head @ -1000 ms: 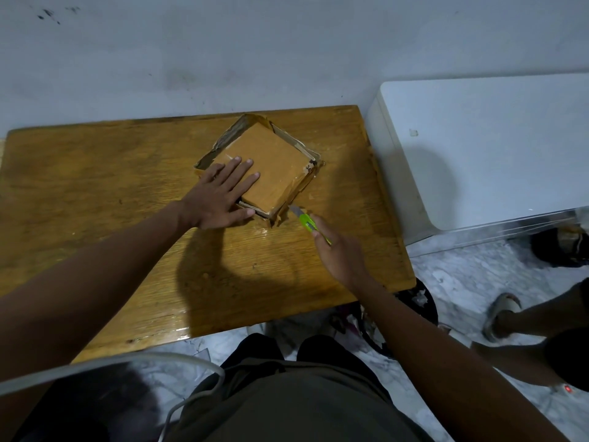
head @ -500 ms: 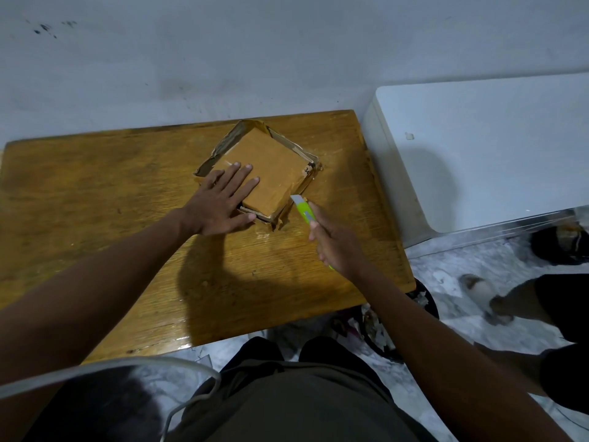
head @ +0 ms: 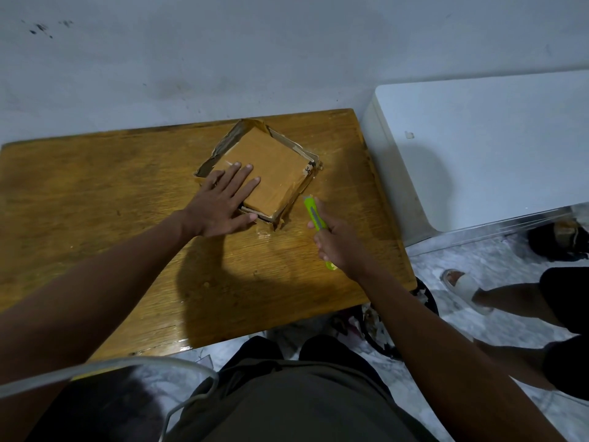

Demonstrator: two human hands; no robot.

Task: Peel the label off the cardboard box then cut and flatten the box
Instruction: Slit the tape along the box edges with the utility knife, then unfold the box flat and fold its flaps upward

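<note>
A low brown cardboard box (head: 274,170) lies diamond-wise on the far middle of the wooden table (head: 95,193), its torn flaps splayed around it. A small white scrap of label with digits clings to its right corner. My left hand (head: 223,202) lies flat with spread fingers on the box's near-left part, pressing it down. My right hand (head: 338,240) grips a lime-green utility knife (head: 314,218) just right of the box. The knife's tip points at the box's near-right edge, about touching it.
A white appliance or cabinet (head: 478,148) stands against the table's right side. Another person's legs and a white sandal (head: 465,291) are on the marble floor at right. A dark bin with scraps (head: 398,320) sits under the table's near-right corner. A grey wall is behind.
My right hand has carried the knife from the box's near corner up along its near-right edge. My left hand has stayed pressed on the box.
</note>
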